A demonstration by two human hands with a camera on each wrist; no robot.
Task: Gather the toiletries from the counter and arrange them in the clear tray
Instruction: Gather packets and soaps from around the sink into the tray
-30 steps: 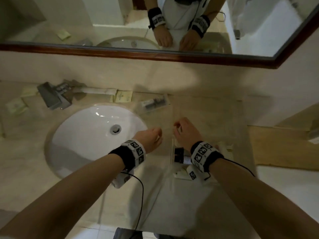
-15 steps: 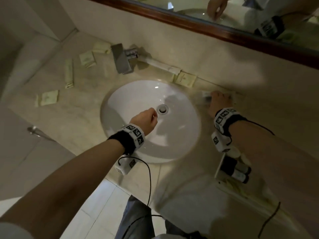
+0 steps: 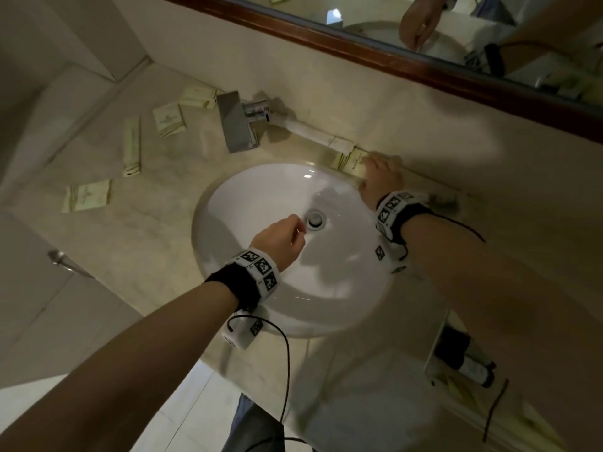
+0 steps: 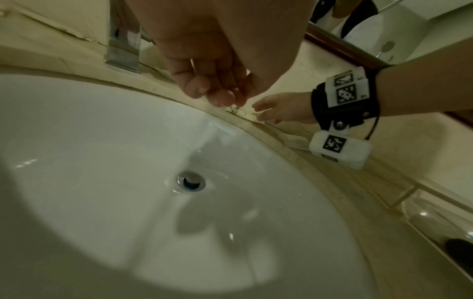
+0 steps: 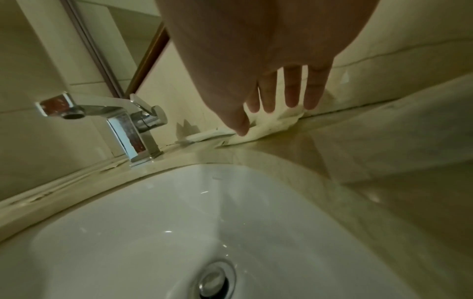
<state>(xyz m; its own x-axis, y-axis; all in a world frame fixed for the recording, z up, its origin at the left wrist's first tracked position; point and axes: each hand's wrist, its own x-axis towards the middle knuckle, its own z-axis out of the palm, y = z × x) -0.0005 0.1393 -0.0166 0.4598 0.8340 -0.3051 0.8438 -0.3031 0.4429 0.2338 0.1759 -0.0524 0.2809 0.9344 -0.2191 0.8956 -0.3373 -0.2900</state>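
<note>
My right hand [image 3: 381,179] reaches to the back edge of the counter behind the sink. Its straight fingers [image 5: 291,95] rest on a cream sachet [image 5: 274,124] that lies by the wall [image 3: 350,161]. My left hand [image 3: 280,236] hovers over the basin near the drain, fingers loosely curled [image 4: 217,89] and holding nothing. The clear tray [image 3: 435,347] sits at the lower right, partly hidden by my right forearm, with dark bottles [image 3: 473,370] and pale packets in it. More cream sachets [image 3: 168,120] lie on the left counter.
The white basin [image 3: 261,197] fills the middle, with a chrome faucet [image 3: 238,125] behind it. A long white box [image 3: 313,130] lies along the wall beside the faucet. A long sachet [image 3: 132,146] and a square one [image 3: 86,199] lie at left. A mirror runs above.
The head view swung left toward the sink. My right hand left the tray area and went along the back edge onto the sachet. My left hand moved out over the basin.
</note>
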